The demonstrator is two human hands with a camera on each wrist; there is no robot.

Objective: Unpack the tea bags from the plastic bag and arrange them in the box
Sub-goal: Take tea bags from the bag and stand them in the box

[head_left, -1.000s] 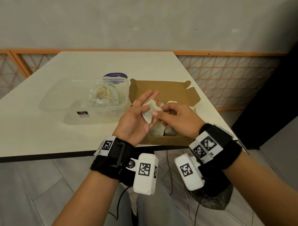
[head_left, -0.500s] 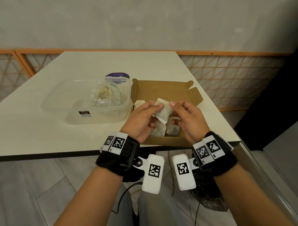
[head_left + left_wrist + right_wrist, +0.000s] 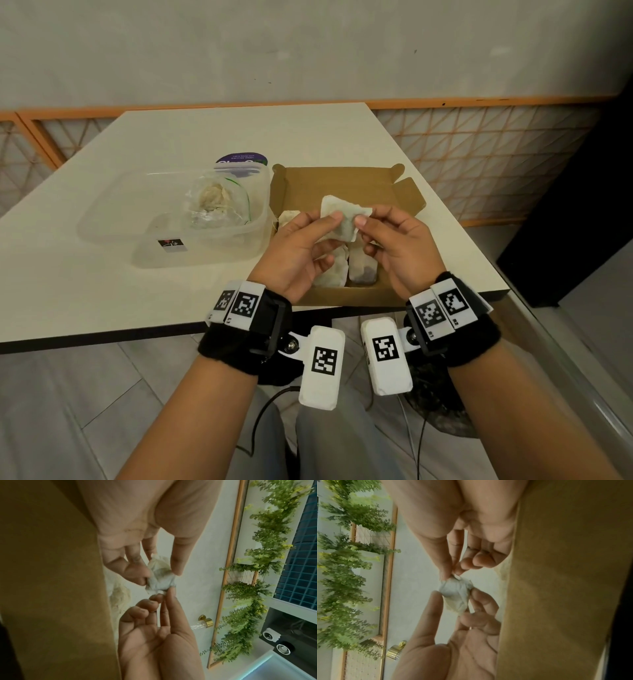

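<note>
Above the open cardboard box (image 3: 346,181), our left hand (image 3: 301,250) and right hand (image 3: 394,246) each pinch one tea bag (image 3: 344,219) by opposite edges; we should flatten it, then lay it beside those already packed.

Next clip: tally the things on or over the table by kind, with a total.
Tea bags in view outside the plastic bag: 4, one held, three in the box
Cardboard box: 1
Clear tub: 1
Plastic bag: 1
Purple-labelled lid: 1
Total: 8
</note>
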